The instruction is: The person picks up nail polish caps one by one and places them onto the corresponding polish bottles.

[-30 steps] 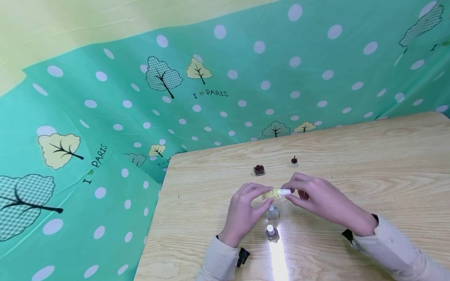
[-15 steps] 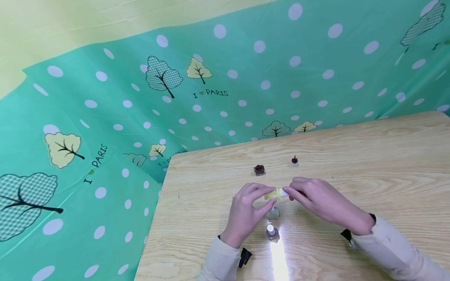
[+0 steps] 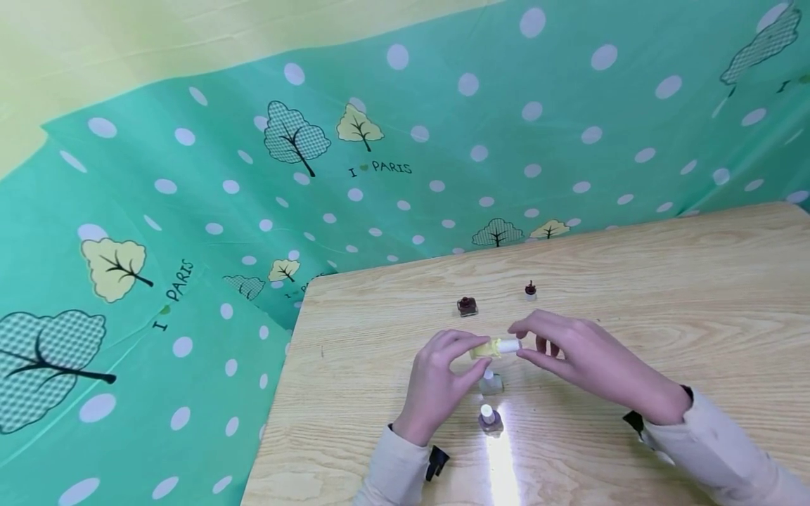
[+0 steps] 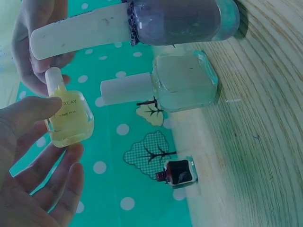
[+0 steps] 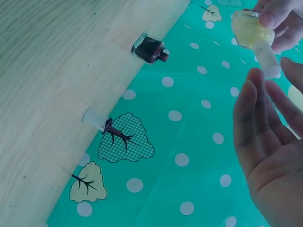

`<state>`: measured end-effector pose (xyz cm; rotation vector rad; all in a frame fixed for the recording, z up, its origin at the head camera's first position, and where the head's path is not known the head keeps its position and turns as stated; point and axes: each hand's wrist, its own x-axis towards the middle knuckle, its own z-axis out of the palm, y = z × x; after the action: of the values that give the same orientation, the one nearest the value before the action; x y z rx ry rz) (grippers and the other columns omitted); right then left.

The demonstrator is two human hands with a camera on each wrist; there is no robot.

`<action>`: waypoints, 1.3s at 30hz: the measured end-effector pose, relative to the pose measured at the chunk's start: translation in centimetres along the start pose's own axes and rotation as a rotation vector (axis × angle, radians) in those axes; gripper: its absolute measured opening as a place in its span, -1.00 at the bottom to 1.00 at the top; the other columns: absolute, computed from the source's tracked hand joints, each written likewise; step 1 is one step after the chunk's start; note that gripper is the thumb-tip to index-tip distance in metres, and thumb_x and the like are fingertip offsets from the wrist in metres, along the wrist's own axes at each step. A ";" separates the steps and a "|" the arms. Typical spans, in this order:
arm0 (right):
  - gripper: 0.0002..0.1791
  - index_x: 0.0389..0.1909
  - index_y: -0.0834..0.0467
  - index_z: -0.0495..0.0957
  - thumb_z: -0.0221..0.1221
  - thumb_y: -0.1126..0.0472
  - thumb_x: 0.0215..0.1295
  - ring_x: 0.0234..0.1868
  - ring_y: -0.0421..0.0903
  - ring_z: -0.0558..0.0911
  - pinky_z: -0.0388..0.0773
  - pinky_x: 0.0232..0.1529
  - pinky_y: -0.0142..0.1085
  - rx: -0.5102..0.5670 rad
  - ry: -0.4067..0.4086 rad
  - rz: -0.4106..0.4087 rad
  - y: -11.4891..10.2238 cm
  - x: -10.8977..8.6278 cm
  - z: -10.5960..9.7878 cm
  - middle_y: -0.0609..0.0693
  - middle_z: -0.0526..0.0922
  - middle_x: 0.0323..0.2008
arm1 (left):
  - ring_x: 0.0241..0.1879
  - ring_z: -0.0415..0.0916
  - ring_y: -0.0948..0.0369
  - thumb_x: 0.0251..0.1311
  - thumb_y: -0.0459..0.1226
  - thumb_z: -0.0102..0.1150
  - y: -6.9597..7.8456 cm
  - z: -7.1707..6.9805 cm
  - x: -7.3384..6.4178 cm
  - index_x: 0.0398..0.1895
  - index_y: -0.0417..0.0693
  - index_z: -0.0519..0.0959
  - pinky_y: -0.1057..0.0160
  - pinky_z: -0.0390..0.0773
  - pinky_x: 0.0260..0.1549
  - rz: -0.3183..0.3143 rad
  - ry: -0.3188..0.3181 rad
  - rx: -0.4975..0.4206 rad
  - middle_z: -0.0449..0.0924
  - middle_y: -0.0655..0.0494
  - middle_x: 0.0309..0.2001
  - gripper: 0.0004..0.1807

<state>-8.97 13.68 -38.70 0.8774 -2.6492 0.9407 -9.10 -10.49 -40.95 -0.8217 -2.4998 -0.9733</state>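
My left hand (image 3: 439,383) pinches a bottle of yellow nail polish (image 4: 73,120) between thumb and fingers, over the table. The bottle lies tilted sideways in the head view, its white cap (image 5: 267,61) on and pointing right. Around the cap's end, my right hand (image 3: 585,355) has thumb and fingers spread, with a gap to the cap in the right wrist view (image 5: 270,156). Below the held bottle, a pale, clear-looking nail polish bottle (image 4: 184,80) stands with a white cap. Nearer me is a greyish-purple nail polish bottle (image 3: 490,423), also white-capped.
Farther back on the wooden table (image 3: 380,302) stands an uncapped dark red nail polish bottle (image 3: 467,306). To its right, a white cap (image 5: 94,118) rests upside down, its dark brush pointing up. A green dotted cloth (image 3: 392,211) hangs behind the table.
Half a second ago my right fingers gripped the white cap; now they have spread off it. The yellow bottle has shifted slightly left in my left hand's pinch.
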 end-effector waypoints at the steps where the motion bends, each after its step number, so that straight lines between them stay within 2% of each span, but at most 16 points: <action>1: -0.75 -0.02 -0.03 0.62 0.31 0.17 0.29 -0.38 -0.44 0.50 0.49 -0.50 -0.49 -0.003 0.009 -0.024 0.0 0.0 0.0 -0.25 0.66 -0.22 | -0.11 0.61 0.29 0.13 -0.19 0.43 0.0 0.0 0.0 -0.06 0.04 0.71 0.38 0.60 -0.03 -0.001 0.001 -0.003 0.71 0.21 -0.14 -0.71; 5: -0.76 -0.10 -0.04 0.64 0.33 0.26 0.24 -0.40 -0.47 0.50 0.54 -0.49 -0.48 -0.011 0.035 -0.090 0.2 -0.1 0.2 -0.27 0.65 -0.20 | -0.12 0.62 0.30 0.12 -0.20 0.43 0.0 0.0 0.0 -0.07 0.04 0.71 0.38 0.60 -0.05 0.006 0.007 -0.005 0.71 0.21 -0.15 -0.71; 9: -0.79 -0.13 -0.03 0.65 0.32 0.27 0.24 -0.41 -0.47 0.48 0.53 -0.49 -0.50 -0.009 0.053 -0.106 0.4 -0.1 0.6 -0.30 0.63 -0.23 | -0.13 0.62 0.30 0.11 -0.20 0.44 0.0 0.0 -0.1 -0.07 0.04 0.71 0.38 0.60 -0.06 0.012 0.015 -0.003 0.71 0.21 -0.16 -0.71; 15: -0.88 -0.16 -0.01 0.64 0.26 0.23 0.32 -0.41 -0.47 0.48 0.53 -0.45 -0.51 -0.012 0.053 -0.066 0.3 0.0 0.9 -0.33 0.58 -0.34 | -0.15 0.61 0.31 0.12 -0.19 0.43 -0.1 0.1 -0.1 -0.07 0.04 0.71 0.39 0.60 -0.08 0.011 0.021 -0.005 0.71 0.21 -0.17 -0.71; 21: -0.96 -0.22 -0.02 0.61 0.20 0.19 0.39 -0.44 -0.47 0.44 0.52 -0.44 -0.49 -0.025 0.044 -0.010 0.2 -0.1 1.3 -0.34 0.53 -0.38 | -0.14 0.62 0.29 0.12 -0.18 0.43 0.0 0.3 -0.2 -0.07 0.03 0.71 0.42 0.60 -0.07 0.039 0.026 0.017 0.71 0.19 -0.17 -0.71; 30: -0.87 -0.32 -0.10 0.59 0.15 0.17 0.44 -0.49 -0.48 0.39 0.49 -0.45 -0.46 -0.051 0.060 0.003 0.2 0.1 1.6 -0.38 0.51 -0.43 | -0.13 0.62 0.30 0.13 -0.17 0.42 0.0 0.3 -0.1 -0.06 0.04 0.71 0.43 0.59 -0.07 0.039 0.023 0.011 0.71 0.20 -0.17 -0.71; 34: -0.94 -0.18 -0.06 0.60 0.16 0.11 0.44 -0.47 -0.47 0.42 0.48 -0.46 -0.47 -0.029 0.035 0.041 0.2 0.0 1.4 -0.33 0.56 -0.40 | -0.13 0.62 0.30 0.12 -0.19 0.43 -0.1 0.2 -0.1 -0.07 0.04 0.71 0.40 0.60 -0.04 0.026 0.023 0.010 0.72 0.20 -0.17 -0.71; 37: -0.79 -0.02 -0.04 0.57 0.23 0.07 0.37 -0.44 -0.46 0.44 0.45 -0.50 -0.50 -0.004 0.024 0.024 0.2 -0.2 1.2 -0.30 0.58 -0.33 | -0.13 0.62 0.30 0.11 -0.20 0.44 -0.2 0.1 -0.1 -0.08 0.04 0.71 0.38 0.60 -0.03 0.016 0.027 0.009 0.72 0.20 -0.17 -0.71; 39: -0.70 0.04 -0.04 0.55 0.30 0.11 0.30 -0.42 -0.46 0.44 0.44 -0.52 -0.53 -0.005 0.031 -0.028 0.3 -0.2 1.1 -0.28 0.60 -0.28 | -0.14 0.62 0.30 0.10 -0.20 0.44 -0.2 0.1 -0.1 -0.08 0.04 0.71 0.38 0.60 -0.04 0.011 0.029 0.009 0.72 0.21 -0.17 -0.71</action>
<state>-8.93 13.30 -39.79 0.8892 -2.6053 0.9332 -9.16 -10.57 -41.13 -0.8120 -2.4710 -0.9629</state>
